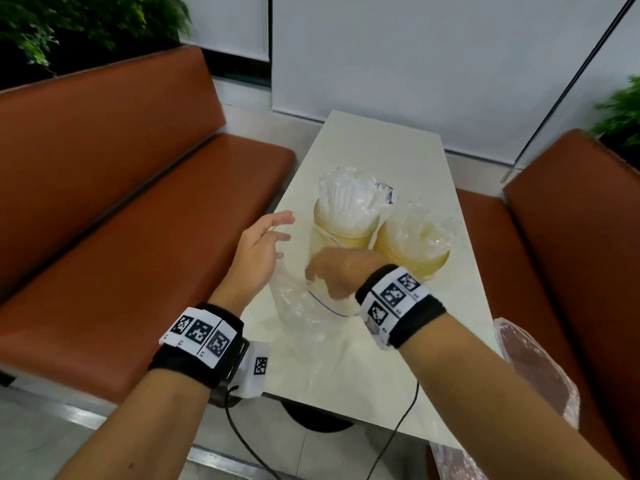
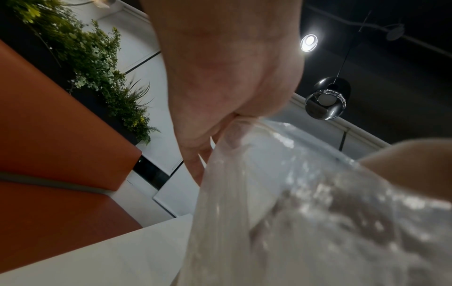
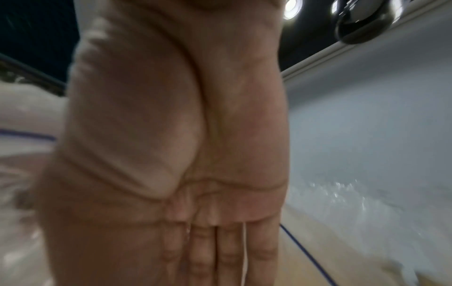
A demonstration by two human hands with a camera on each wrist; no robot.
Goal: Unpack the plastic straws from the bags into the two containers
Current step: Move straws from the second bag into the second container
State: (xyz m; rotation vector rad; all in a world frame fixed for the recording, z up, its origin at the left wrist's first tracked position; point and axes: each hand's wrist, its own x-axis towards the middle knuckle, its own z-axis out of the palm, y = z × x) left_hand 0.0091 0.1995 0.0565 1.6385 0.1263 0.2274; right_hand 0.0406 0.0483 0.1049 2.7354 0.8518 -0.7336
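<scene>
Two yellowish round containers stand side by side mid-table. The left container holds a bundle of white straws still wrapped in clear plastic. The right container has crumpled clear plastic in it. In front of them lies a clear plastic bag. My left hand pinches the bag's upper edge and lifts it. My right hand reaches down into the bag's mouth with fingers straight and together. A thin white strand shows between two of them.
The narrow cream table runs between two orange benches. Another crumpled clear bag hangs off the table's right edge. A black cable trails over the front edge. Plants stand behind both benches.
</scene>
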